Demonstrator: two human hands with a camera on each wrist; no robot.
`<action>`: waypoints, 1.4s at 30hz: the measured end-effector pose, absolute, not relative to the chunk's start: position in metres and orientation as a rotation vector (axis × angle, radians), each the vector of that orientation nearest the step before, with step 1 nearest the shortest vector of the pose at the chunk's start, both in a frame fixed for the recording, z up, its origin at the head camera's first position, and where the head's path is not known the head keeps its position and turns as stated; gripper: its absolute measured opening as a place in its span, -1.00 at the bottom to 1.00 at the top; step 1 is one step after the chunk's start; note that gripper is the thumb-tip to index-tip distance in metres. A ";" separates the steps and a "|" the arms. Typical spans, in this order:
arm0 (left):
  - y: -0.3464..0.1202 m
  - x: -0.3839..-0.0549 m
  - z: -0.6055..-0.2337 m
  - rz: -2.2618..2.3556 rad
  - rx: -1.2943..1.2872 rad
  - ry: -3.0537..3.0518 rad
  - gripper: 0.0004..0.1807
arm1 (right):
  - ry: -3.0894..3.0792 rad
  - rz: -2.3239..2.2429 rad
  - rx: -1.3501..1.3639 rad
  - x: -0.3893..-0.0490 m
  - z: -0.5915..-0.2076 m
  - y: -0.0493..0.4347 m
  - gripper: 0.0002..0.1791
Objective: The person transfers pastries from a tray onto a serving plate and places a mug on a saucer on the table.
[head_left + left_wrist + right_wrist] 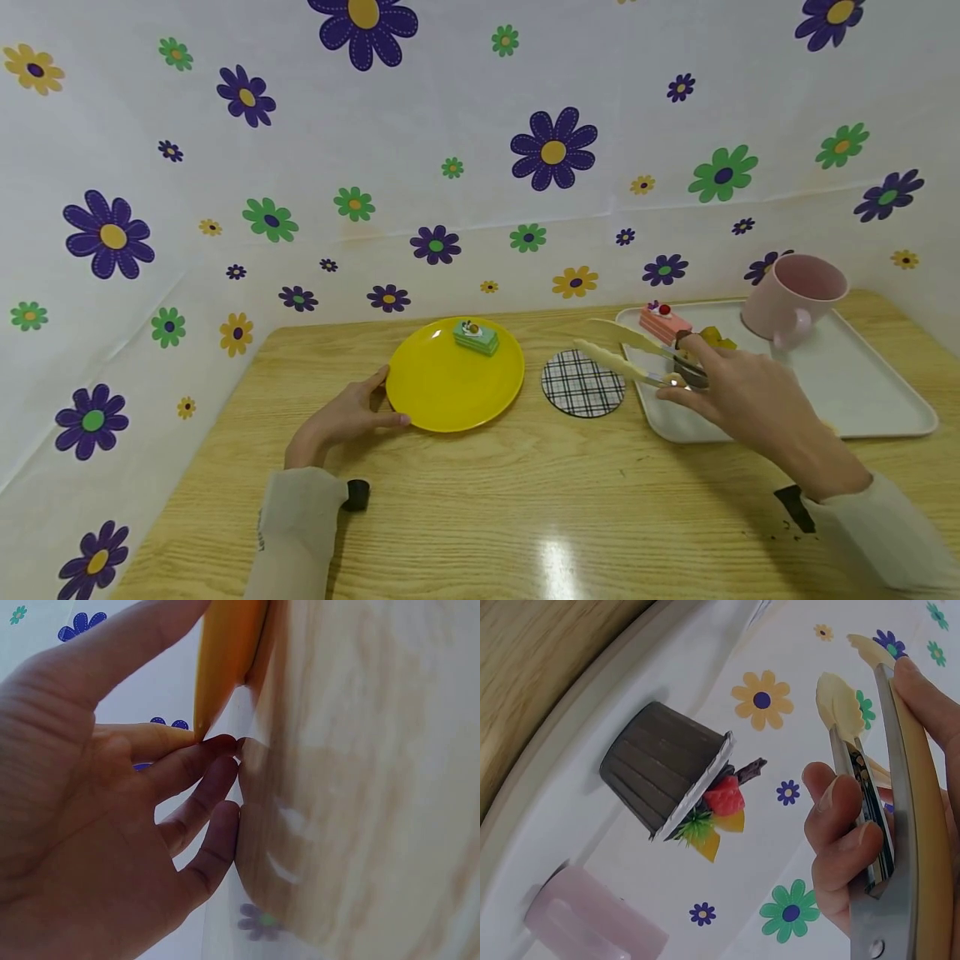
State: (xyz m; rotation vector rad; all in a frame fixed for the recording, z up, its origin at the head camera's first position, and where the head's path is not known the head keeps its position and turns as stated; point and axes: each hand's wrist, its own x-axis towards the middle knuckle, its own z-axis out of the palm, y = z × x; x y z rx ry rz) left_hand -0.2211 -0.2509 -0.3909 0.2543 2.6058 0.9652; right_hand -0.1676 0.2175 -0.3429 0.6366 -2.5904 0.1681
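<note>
The left hand (341, 414) was spread wide, its thumb and forefinger touching the rim of the yellow plate (442, 385), with other fingertips resting on the bench (525, 492). The plate lay to the left, near the flowered cloth (465, 150), and most of its surface was bare; a green cake slice (477, 338) sat toward its far right edge. The right hand's (757, 400) grip was closed around a pair of tongs (628, 369), whose pale tips stood apart and pointed left past the edge of the tray (862, 396). Below that hand a brown dessert cup (667, 769) stood in the tray, between a pink cake slice (662, 325) and a pink mug (791, 300). A checked mat (582, 385) filled the gap between plate and tray, and a broad stretch of wood lay between the forearms. The left sleeve (300, 521) bore dark lettering, too small to read
</note>
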 end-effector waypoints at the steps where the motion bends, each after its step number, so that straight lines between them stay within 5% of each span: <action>1: -0.251 -0.221 -0.391 0.964 0.254 2.608 0.17 | -2.593 0.170 0.635 -0.167 -0.342 0.218 -0.47; 28: -0.253 -0.221 -0.392 0.953 0.257 2.616 0.17 | -2.630 0.127 0.478 -0.151 -0.333 0.247 -0.26; 42: -0.251 -0.221 -0.391 0.928 0.245 2.616 0.17 | -2.585 0.109 0.469 -0.143 -0.331 0.264 -0.32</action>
